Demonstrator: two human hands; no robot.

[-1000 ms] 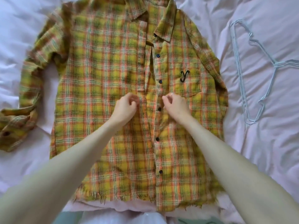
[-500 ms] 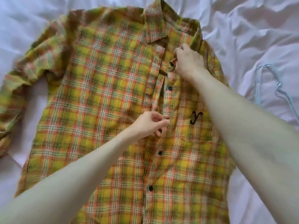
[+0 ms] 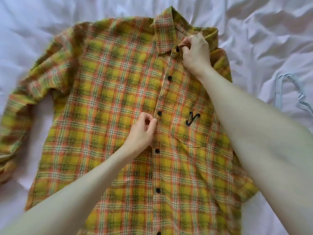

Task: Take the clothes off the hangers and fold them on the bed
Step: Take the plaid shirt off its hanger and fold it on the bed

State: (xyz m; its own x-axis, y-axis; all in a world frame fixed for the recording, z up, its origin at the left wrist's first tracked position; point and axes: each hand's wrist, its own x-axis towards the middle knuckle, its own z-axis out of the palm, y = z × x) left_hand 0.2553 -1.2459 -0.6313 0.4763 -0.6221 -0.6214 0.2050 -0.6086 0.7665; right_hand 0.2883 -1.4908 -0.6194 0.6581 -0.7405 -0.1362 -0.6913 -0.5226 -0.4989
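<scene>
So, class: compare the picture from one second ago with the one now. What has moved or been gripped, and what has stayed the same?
The right hand has gone from mid-chest up to the collar, where it pinches the placket by the top button. The left hand stays mid-chest, pinching the placket edge. The front opening, gaping earlier, now lies closed. The plaid shirt still lies face up on the bed, hanger off to its right.

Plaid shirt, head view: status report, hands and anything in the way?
Left hand pinching placket mid-chest; right hand pinching fabric at collar by top button. Plaid shirt face-up on bed sheet, unfolded. Hanger off at right edge, clear.
</scene>
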